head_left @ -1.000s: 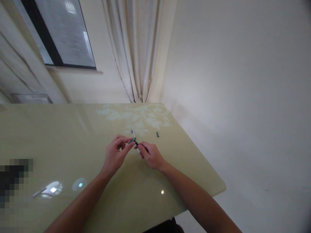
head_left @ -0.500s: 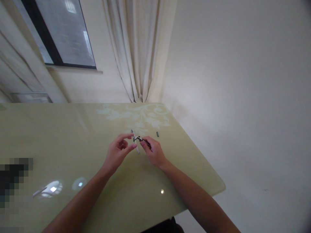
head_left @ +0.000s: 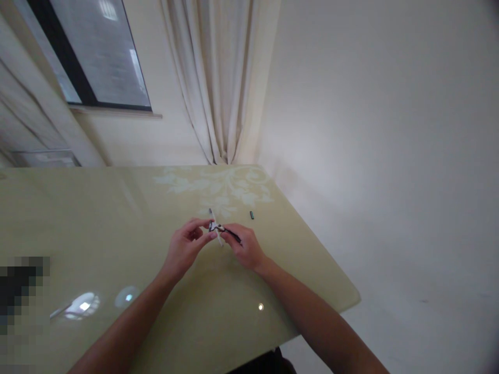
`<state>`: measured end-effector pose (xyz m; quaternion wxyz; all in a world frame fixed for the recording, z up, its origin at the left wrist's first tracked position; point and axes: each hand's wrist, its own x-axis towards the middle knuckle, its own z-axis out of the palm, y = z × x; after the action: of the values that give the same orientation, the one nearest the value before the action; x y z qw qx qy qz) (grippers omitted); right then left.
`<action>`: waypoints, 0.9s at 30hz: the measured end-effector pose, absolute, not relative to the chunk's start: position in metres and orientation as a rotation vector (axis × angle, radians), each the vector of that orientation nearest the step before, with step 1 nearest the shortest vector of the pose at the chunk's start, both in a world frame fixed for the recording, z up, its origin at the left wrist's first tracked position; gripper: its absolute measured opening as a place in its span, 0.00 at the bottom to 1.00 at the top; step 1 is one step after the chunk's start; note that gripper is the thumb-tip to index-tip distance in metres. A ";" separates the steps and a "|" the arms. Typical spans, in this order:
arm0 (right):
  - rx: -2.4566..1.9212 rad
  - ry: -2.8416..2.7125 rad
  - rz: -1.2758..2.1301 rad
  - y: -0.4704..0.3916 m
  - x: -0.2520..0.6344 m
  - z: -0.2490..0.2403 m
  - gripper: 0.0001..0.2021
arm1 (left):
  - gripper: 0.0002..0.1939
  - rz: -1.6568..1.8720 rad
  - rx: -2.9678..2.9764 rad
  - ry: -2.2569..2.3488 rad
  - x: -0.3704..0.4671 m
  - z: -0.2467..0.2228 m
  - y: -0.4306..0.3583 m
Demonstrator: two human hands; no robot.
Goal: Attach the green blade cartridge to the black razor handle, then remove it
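Note:
A small razor-like tool [head_left: 231, 234] with a dark handle and a pale, dark-edged head is between my hands. My right hand [head_left: 244, 246] is closed round its handle. The thumb and fingertips of my left hand [head_left: 188, 242] pinch the head from the left side. Beneath the tool, a thin pale stick with a dark end [head_left: 211, 212] lies on the table, partly hidden by the tool and my fingers. A small dark piece [head_left: 251, 215] rests farther back, to the right of the stick.
The glossy yellow-green table [head_left: 117, 218] has a pale floral pattern near its back edge. Another thin stick [head_left: 60, 310] lies at the lower left, beside a blurred dark shape. Curtains, a window and a white wall stand behind.
My left fingers have closed onto the tool's head, which has turned and now shows its broad side. The view has shifted slightly.

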<state>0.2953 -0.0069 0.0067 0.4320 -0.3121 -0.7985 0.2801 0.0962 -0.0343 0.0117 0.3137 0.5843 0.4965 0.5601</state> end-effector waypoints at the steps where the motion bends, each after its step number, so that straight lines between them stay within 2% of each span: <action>1: -0.776 -2.005 0.713 -0.006 0.295 0.006 0.12 | 0.18 1.464 1.549 1.317 0.095 0.011 -0.034; 7: -0.932 -1.874 0.601 0.029 0.323 0.013 0.12 | 0.25 1.370 1.671 1.414 0.091 0.003 -0.027; 11: -1.311 -1.767 0.499 0.067 0.375 0.011 0.11 | 0.21 1.153 1.911 1.542 0.095 -0.010 -0.027; 16: -1.720 -1.685 0.488 0.084 0.414 -0.002 0.13 | 0.20 0.770 2.288 1.551 0.104 -0.026 -0.033; 27: -1.882 -1.587 0.328 0.084 0.408 -0.009 0.10 | 0.16 0.505 2.309 1.796 0.104 -0.012 -0.040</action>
<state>0.4083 0.0842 -0.0089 0.3232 -0.7172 -0.6046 0.1250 0.1044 -0.0403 -0.0121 0.0864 0.7749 0.6028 0.1695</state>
